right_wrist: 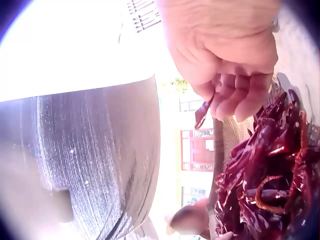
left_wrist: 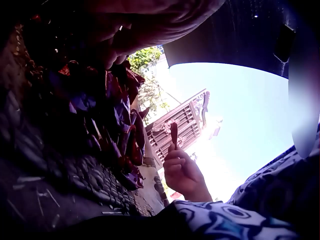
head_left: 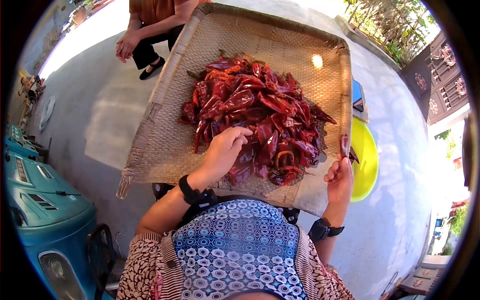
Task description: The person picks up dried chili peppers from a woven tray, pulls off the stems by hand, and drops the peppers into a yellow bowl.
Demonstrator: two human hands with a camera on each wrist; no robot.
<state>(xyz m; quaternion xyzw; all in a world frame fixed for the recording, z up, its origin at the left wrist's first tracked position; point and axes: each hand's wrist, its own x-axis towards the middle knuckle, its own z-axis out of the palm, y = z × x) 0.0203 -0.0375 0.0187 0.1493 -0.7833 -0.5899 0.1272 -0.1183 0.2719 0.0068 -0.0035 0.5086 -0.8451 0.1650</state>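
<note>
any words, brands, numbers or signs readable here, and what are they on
No text can be read in any view.
Pale patch on the red door, right wrist view: too small to tell whether it bears writing.
Teal vehicle, head view: no readable marking.

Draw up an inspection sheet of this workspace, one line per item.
Surface: woven tray, bare toward its far side.
Job's things: heaped red peppers on the tray; one held pepper apart from the heap.
Clutter: yellow basin beyond the tray's right edge, partly hidden.
Grippers: bare hands; left hand over the heap, grip unclear; right hand pinches the held pepper.
Cables: thin pale strand at lower left; too small to identify.
Surroundings: teal vehicle at left; another person near the tray's far left; dark gate at right.
</note>
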